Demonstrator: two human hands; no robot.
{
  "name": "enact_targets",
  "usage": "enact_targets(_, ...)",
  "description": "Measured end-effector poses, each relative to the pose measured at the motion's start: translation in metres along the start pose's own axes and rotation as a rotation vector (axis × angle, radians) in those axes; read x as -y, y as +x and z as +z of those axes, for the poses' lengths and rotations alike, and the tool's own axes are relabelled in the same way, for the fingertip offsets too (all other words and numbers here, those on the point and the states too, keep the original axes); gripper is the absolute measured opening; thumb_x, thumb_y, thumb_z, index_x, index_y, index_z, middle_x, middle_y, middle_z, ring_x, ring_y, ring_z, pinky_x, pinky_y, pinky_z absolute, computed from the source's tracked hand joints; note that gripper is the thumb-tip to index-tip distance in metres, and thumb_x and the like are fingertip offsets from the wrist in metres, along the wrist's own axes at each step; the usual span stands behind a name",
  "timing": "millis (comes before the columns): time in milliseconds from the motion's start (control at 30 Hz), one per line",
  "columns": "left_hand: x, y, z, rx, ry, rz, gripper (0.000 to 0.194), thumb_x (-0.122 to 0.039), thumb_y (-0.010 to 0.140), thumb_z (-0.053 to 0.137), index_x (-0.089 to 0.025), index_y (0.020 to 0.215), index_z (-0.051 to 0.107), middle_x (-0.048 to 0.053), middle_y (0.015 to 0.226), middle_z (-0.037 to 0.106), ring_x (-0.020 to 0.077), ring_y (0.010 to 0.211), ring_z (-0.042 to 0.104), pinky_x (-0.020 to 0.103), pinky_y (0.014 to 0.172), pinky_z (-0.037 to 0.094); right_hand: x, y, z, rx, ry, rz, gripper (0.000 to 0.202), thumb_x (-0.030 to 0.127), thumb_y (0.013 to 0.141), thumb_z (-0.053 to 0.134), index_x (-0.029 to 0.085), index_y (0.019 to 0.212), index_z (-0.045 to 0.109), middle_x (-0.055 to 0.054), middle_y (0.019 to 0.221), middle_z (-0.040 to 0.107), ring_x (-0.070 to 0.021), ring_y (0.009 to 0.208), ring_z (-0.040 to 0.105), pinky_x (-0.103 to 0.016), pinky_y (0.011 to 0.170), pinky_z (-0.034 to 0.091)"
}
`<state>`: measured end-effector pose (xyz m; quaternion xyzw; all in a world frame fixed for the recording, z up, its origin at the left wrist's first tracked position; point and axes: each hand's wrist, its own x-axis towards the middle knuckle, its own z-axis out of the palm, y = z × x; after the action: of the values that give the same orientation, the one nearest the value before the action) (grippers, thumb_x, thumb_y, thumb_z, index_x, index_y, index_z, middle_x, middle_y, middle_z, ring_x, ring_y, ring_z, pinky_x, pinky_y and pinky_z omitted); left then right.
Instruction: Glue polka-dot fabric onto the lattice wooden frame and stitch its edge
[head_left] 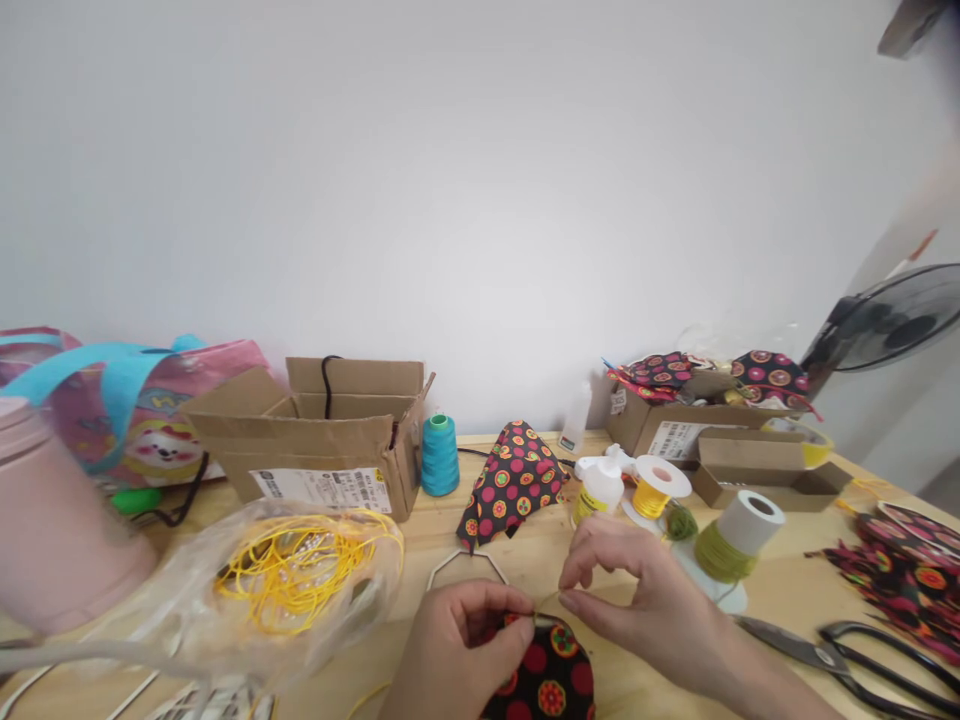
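Observation:
My left hand [472, 645] is closed on the top edge of a black patterned fabric piece [553, 685], with thumb and forefinger pinched together there. My right hand [645, 605] pinches a thin yellowish cord [549, 598], which runs in a short curve to the tips of my left fingers. How the cord joins the fabric is hidden. Just behind my hands lies a white angular frame [469, 556], partly covered. Beyond it, a similar patterned fabric piece [517, 480] stands in a peaked shape. Black scissors [829, 655] lie by my right forearm.
At left are a pink container [67, 530], a cardboard box [322, 450] and a plastic bag of yellow cord [307, 570]. Behind stand a teal thread cone [440, 458] and a glue bottle [598, 487]. Rightward are a green cord spool [727, 545] and fabric strips [900, 570].

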<state>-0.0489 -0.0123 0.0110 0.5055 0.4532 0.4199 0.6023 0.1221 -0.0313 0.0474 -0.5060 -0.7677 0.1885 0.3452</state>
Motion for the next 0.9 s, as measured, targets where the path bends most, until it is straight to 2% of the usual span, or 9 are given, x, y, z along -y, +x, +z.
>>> enact_targets(233, 0.001, 0.001, 0.001, -0.005, -0.026, -0.003, 0.006, -0.017, 0.050, 0.068, -0.015, 0.056, 0.068, 0.001, 0.052, 0.067, 0.0130, 0.050, 0.057, 0.023, 0.051, 0.043, 0.007, -0.008, 0.008, -0.146, -0.212, -0.140, 0.010, 0.011, 0.069, 0.058, 0.017, 0.061, 0.061, -0.001, 0.058, 0.056, -0.0134, 0.058, 0.050, -0.025, 0.054, 0.036)
enact_targets(533, 0.001, 0.001, -0.004, 0.022, 0.036, 0.009, 0.009, -0.017, 0.055, 0.066, -0.016, 0.063, 0.070, 0.004, 0.062, 0.072, 0.0179, 0.060, 0.064, 0.026, 0.057, 0.048, 0.017, -0.009, 0.024, -0.275, -0.423, -0.220, 0.016, 0.013, 0.072, 0.054, 0.020, 0.059, 0.058, 0.000, 0.055, 0.055, -0.0136, 0.055, 0.045, -0.026, 0.051, 0.030)
enact_targets(700, 0.001, 0.001, -0.002, -0.018, 0.039, 0.027, 0.010, -0.018, 0.055, 0.065, -0.016, 0.063, 0.070, 0.005, 0.063, 0.072, 0.0193, 0.061, 0.065, 0.026, 0.057, 0.050, 0.020, -0.009, 0.030, -0.278, -0.708, -0.355, 0.021, 0.016, 0.076, 0.050, 0.019, 0.055, 0.052, -0.001, 0.054, 0.051, -0.0154, 0.054, 0.039, -0.029, 0.049, 0.023)
enact_targets(900, -0.001, -0.001, 0.001, -0.074, 0.035, 0.029, 0.010, -0.020, 0.054, 0.066, -0.015, 0.062, 0.070, 0.006, 0.063, 0.073, 0.0206, 0.060, 0.066, 0.027, 0.056, 0.051, 0.030, -0.006, 0.030, -0.268, -0.836, -0.425, 0.028, 0.012, 0.079, 0.041, 0.018, 0.054, 0.051, -0.001, 0.052, 0.048, -0.0166, 0.053, 0.036, -0.029, 0.049, 0.022)
